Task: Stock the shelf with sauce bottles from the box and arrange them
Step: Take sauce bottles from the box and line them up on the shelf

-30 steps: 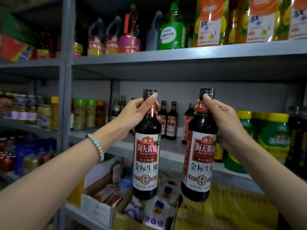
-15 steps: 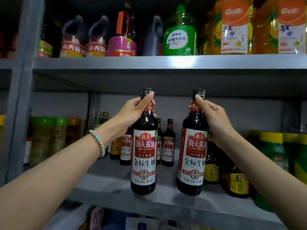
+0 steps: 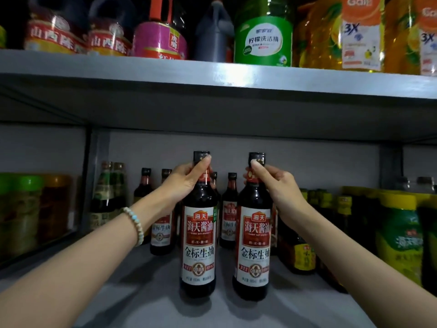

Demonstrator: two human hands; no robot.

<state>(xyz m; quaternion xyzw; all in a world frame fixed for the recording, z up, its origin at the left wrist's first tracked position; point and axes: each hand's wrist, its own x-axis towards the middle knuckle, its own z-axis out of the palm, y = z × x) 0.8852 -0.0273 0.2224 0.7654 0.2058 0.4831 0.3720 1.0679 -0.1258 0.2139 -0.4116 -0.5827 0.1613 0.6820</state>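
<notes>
L hand grips the neck of a soy sauce bottle, thumb up by the cap. R hand grips the neck of a 2nd bottle the same way. Both are upright, side by side w/ a small gap, labels out, bases at front-middle of the grey shelf; can't tell if fully set down. Smaller bottles stand at back of shelf. Bead bracelet on L wrist.

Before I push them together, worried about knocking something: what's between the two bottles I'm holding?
Head view: bare shelf between left bottle and right bottle; a smaller bottle stands behind the gap.
</notes>
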